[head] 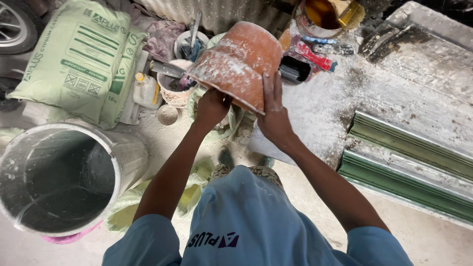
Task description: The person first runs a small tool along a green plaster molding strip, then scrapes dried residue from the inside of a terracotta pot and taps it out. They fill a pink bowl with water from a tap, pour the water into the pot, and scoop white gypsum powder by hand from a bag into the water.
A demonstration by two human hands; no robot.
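Right hand point(274, 114): fingers point(272, 84) pressed flat together against the side of an orange bucket point(241, 61) smeared with white powder; left hand point(212, 106): fingers curled shut on the bucket's rim at its 7 o'clock. The bucket is held tilted in the air, at frame centre-top, above a pale green sack point(217, 129). At 3 o'clock lies a dusty worktop point(340, 98) with green mouldings point(409, 157); at 8 o'clock a large white drum point(59, 180); at 10 o'clock stacked green bags point(74, 59).
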